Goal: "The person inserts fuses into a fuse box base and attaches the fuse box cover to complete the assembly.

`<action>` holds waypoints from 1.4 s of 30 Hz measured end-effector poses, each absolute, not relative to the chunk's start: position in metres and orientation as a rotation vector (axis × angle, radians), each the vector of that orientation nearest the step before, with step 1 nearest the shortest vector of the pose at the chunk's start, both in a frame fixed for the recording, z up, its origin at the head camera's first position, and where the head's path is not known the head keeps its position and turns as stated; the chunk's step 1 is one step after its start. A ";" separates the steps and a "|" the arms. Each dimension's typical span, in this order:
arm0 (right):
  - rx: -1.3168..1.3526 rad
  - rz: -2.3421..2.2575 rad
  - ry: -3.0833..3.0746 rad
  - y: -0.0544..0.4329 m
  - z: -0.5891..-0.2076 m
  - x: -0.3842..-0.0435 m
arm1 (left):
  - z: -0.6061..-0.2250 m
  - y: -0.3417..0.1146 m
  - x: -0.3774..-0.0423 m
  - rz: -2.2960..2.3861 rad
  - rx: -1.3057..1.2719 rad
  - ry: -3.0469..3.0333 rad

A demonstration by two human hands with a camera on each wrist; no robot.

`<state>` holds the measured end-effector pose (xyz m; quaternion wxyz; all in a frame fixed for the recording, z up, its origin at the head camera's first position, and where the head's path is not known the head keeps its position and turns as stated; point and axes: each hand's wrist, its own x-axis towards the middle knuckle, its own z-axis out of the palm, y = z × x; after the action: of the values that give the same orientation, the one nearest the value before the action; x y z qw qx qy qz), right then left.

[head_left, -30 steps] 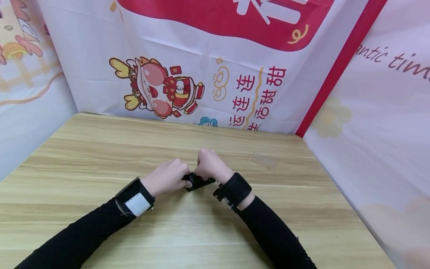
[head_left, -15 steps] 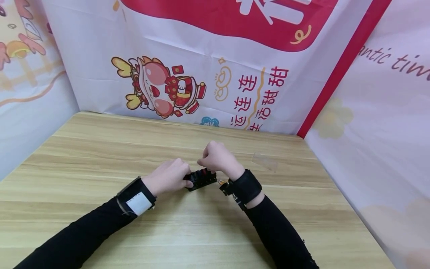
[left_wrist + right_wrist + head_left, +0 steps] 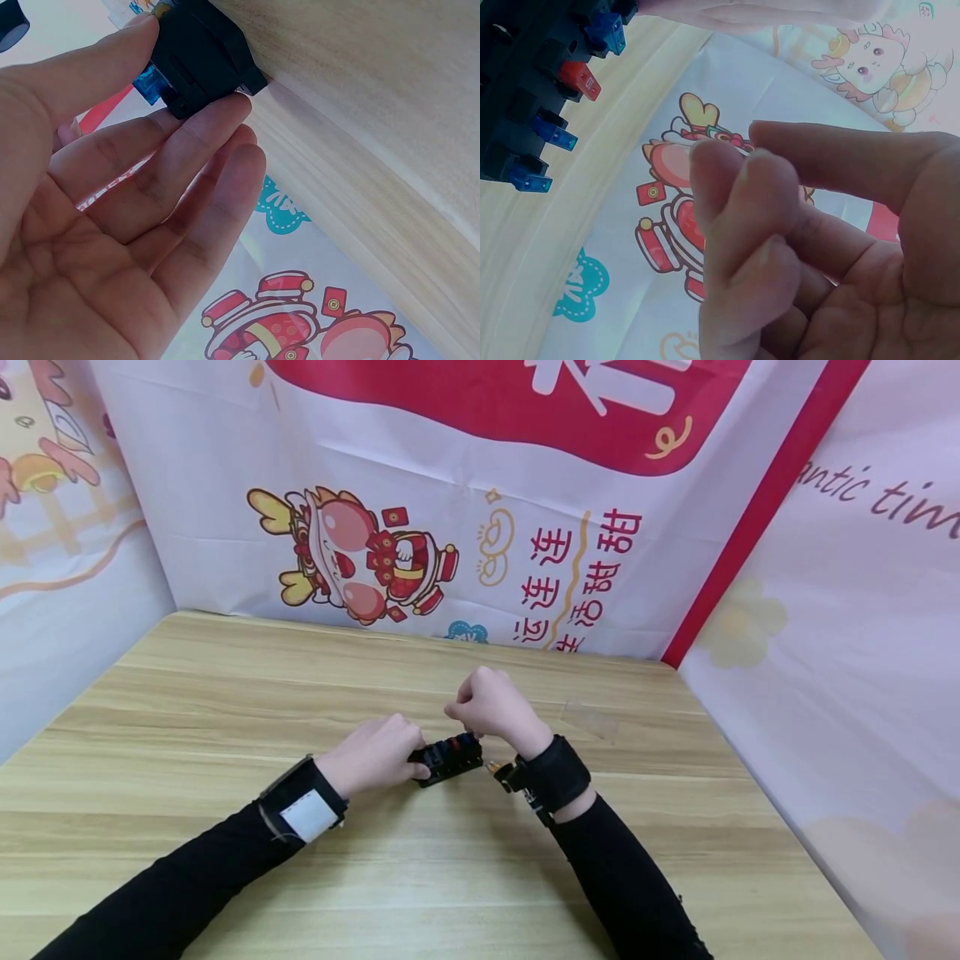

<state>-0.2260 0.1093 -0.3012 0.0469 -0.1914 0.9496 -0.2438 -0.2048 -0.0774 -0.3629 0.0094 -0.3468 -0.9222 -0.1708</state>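
Observation:
A black fuse block [image 3: 450, 758] with a row of blade fuses stands on the wooden table. Its left end is pinched between the thumb and fingers of my left hand [image 3: 375, 752]. The left wrist view shows the thumb on one side of the block's end [image 3: 199, 60], with a blue fuse [image 3: 152, 84] poking out. In the right wrist view, several blue fuses [image 3: 532, 180] and a red fuse [image 3: 581, 79] sit in the slots. My right hand [image 3: 498, 706] hovers just beyond the block's right end, fingers loosely bent, thumb apart from them, nothing visible between.
A flat transparent piece [image 3: 590, 721] lies on the table [image 3: 337, 877] to the right of the hands. Printed cloth [image 3: 420, 468] rises along the table's back edge and both sides. Each wrist wears a black strap [image 3: 553, 774].
My right hand has come off the top of the fuse block, moving up and to the right, so more fuses show. My left hand keeps its hold in the same place.

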 end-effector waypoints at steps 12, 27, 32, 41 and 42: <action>-0.567 -0.687 2.925 0.115 -0.308 -0.225 | -0.363 -0.080 -0.206 -0.528 -1.058 -2.907; -0.550 -0.625 2.979 0.140 -0.307 -0.222 | -0.363 -0.079 -0.205 -0.546 -1.043 -2.923; -0.573 -0.623 2.990 0.148 -0.308 -0.222 | -0.364 -0.079 -0.206 -0.535 -1.055 -2.903; -0.520 -0.668 2.914 0.172 -0.306 -0.220 | -0.365 -0.079 -0.205 -0.551 -1.064 -2.888; -0.513 -0.660 2.906 0.175 -0.304 -0.221 | -0.365 -0.079 -0.205 -0.552 -1.063 -2.888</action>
<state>-0.2209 0.1754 -0.3043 0.0587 -0.1693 0.9594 -0.2178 -0.2051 -0.0788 -0.3649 0.0073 -0.3399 -0.9237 -0.1765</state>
